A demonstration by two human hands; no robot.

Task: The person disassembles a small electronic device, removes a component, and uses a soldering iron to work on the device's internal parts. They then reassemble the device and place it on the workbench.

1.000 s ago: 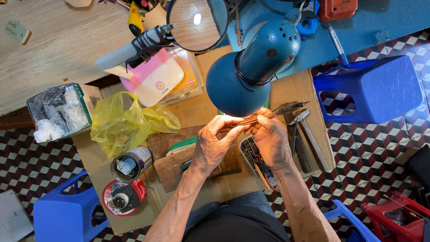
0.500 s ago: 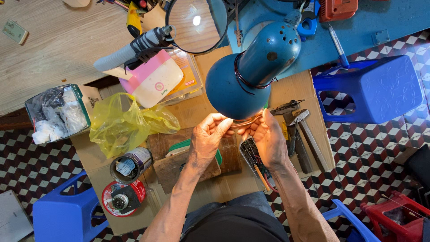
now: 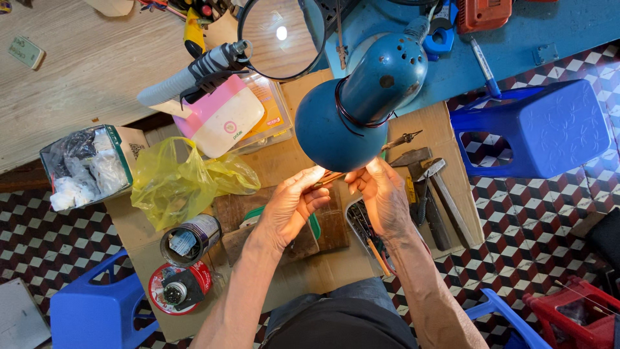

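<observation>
Thin rod [image 3: 330, 178], orange-brown and slender, is what I see both hands gripping, just under the rim of the blue desk lamp [image 3: 352, 113]. My left hand [image 3: 290, 207] has its fingers curled, pinching the rod near one end; my right hand [image 3: 382, 194] pinches the other end, thumb against fingertips. The hands are close together but not pressed flat. What exactly the rod is, I cannot tell, because the lamp shade hangs right over it and hides the upper part.

From the head view, the cardboard-covered bench [image 3: 445, 136] is crowded. A yellow plastic bag [image 3: 174, 184] lies well left of my left hand, with a tin can [image 3: 190, 239] and a red round tin [image 3: 177, 287] near it. A pink-and-white case [image 3: 223, 119] sits under a magnifying glass [image 3: 279, 35]. Hammers [image 3: 433, 187] lie just right of my right hand, and a tray of small tools [image 3: 368, 232] sits beneath that wrist. A blue stool [image 3: 549, 126] stands farther right.
</observation>
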